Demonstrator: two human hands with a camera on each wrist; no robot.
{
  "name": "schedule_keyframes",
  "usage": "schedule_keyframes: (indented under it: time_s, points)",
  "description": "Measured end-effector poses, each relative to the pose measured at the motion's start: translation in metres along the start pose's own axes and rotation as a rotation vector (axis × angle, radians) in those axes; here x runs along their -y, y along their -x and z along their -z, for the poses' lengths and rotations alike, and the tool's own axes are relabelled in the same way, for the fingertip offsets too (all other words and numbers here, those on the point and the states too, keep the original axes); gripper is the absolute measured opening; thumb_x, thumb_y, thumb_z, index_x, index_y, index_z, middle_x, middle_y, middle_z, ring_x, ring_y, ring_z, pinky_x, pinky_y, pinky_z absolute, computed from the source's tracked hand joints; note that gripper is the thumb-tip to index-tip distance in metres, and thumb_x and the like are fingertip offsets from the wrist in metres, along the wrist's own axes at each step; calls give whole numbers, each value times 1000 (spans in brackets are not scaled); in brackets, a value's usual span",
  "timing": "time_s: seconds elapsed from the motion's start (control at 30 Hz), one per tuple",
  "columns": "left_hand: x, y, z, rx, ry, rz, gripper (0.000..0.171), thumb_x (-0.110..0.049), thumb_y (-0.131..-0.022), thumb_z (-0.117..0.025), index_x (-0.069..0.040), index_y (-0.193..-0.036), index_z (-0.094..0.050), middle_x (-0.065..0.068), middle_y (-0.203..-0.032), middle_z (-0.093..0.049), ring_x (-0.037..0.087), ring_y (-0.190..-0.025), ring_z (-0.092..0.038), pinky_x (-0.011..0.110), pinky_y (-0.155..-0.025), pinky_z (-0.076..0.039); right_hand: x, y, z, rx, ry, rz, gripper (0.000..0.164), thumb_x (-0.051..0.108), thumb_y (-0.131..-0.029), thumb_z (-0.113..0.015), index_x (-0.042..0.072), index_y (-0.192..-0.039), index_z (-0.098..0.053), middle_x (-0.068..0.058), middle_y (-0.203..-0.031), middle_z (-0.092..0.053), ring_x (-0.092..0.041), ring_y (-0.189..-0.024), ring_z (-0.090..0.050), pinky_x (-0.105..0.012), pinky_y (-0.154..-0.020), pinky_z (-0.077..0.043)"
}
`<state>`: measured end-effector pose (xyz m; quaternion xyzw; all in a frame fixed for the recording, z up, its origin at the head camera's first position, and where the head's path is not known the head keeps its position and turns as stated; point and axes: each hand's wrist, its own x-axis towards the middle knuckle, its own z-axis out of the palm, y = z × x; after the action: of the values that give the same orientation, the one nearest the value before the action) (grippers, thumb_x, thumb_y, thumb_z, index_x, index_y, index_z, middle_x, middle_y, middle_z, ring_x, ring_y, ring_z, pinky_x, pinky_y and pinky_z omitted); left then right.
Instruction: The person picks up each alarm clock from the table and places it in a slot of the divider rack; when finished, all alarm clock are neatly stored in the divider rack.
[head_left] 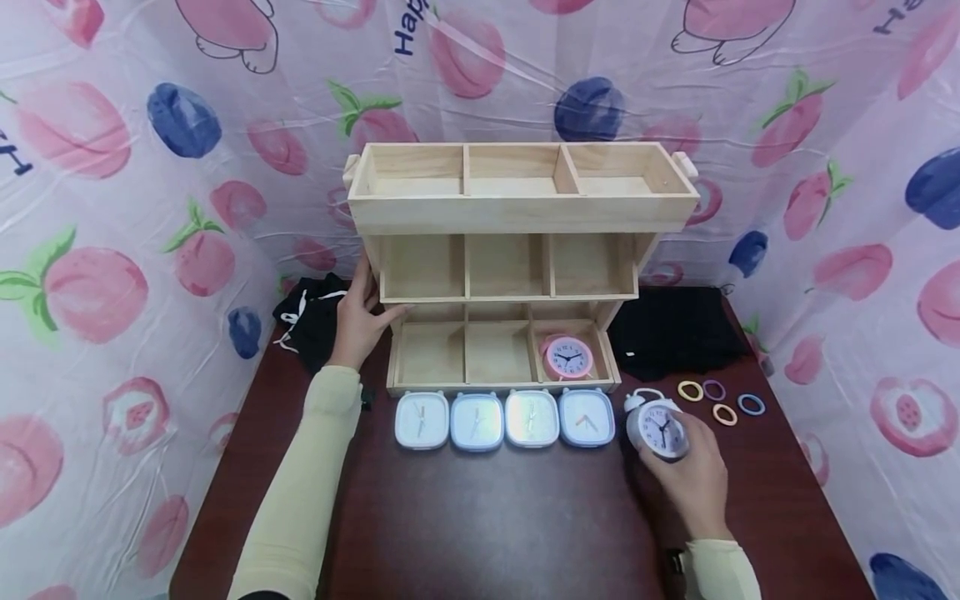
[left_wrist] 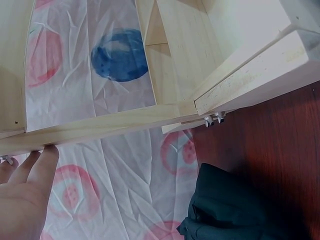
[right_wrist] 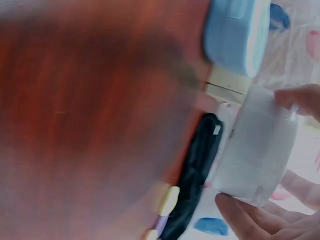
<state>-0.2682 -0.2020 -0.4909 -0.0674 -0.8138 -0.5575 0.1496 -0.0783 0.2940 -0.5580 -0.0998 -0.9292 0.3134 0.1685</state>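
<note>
White alarm clock (head_left: 662, 429) in the right hand (head_left: 693, 475), left hand (head_left: 358, 321) at the wooden rack (head_left: 525, 215).
Nearer the worktop's (head_left: 495, 517) right edge than its left, the right fingers grasp the clock round its sides, which leaves the dial uncovered. The left fingers, straight rather than clenched, touch the rack's left side, perhaps to steady it. Four square clocks (head_left: 477, 421) line the rack's foot, faces toward the person, seemingly for easy reach; a pink alarm clock (head_left: 567, 358) sits in the bottom tier's right compartment. Coloured rings (head_left: 751, 412) lie by the worktop's right edge, black cloth (head_left: 675, 333) behind.
</note>
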Motion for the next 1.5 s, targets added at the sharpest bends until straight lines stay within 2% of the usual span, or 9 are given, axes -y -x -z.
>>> schedule_keyframes:
  time_s: [0.03, 0.13, 0.23, 0.3, 0.63, 0.9, 1.0, 1.17, 1.5]
  points:
    - [0, 0, 0, -2, 1, -3, 116, -1, -89, -85, -32, -173, -12, 7, -178, -24, 27, -162, -32, 46, -129, -39, 3, 0, 2, -24, -17, 7, 72, 12, -74, -95, 1, -139, -63, -26, -141, -60, -44, -127, -58, -62, -103, -49]
    - [-1, 2, 2, -4, 5, -16, 115, -8, -89, -87, -38, -172, -13, 4, -178, -25, 25, -161, -33, 45, -128, -40, 13, -4, 3, -76, -89, 60, 74, 10, -73, -96, 1, -139, -65, -24, -143, -61, -42, -130, -57, -34, -113, -47]
    - [-2, 3, 3, -2, 0, -21, 114, -15, -89, -88, -42, -171, -14, 4, -177, -26, 24, -162, -32, 46, -128, -41, 26, -9, 0, -92, -172, 129, 76, 6, -70, -97, -1, -138, -66, -24, -143, -62, -40, -128, -57, -6, -108, -35]
    - [-2, 3, 3, 0, -6, -24, 113, -18, -90, -88, -44, -171, -14, 4, -177, -27, 23, -162, -31, 47, -128, -41, 36, -12, -4, -88, -221, 182, 77, 5, -68, -98, -3, -137, -66, -26, -142, -62, -40, -128, -57, 1, -105, -28]
    - [-4, 4, 2, 1, 8, -27, 113, -18, -90, -88, -45, -170, -15, 5, -177, -26, 24, -163, -30, 48, -129, -40, 80, -29, -42, 42, -270, 284, 70, 7, -68, -98, -2, -131, -68, -26, -143, -61, -43, -130, -60, 0, -104, -30]
    - [-1, 4, 2, 7, 9, -28, 112, -18, -91, -87, -42, -171, -14, 2, -177, -25, 23, -163, -29, 48, -129, -39, 109, -49, -69, 122, -274, 344, 60, 10, -70, -97, -1, -122, -70, -22, -142, -64, -40, -133, -60, -45, -106, -51]
    - [-1, 4, 2, 6, 13, -30, 111, -18, -91, -87, -42, -171, -13, 2, -177, -25, 23, -163, -29, 49, -129, -39, 121, -59, -78, 163, -270, 372, 55, 13, -70, -97, 0, -117, -71, -21, -142, -64, -40, -134, -58, -52, -107, -50]
    - [-1, 3, 2, 7, 6, -16, 112, -20, -91, -87, -44, -171, -13, 2, -177, -25, 22, -163, -30, 49, -129, -39, 141, -72, -93, 249, -211, 403, 51, 19, -72, -96, 3, -113, -70, -20, -132, -69, -40, -129, -60, -56, -110, -50]
    - [0, 4, 2, 4, -10, -20, 113, -19, -91, -87, -42, -171, -12, 3, -178, -25, 23, -163, -30, 49, -129, -39, 169, -91, -126, 399, -86, 359, 50, 32, -72, -96, 7, -106, -69, -12, -105, -72, -31, -98, -67, -47, -85, -59]
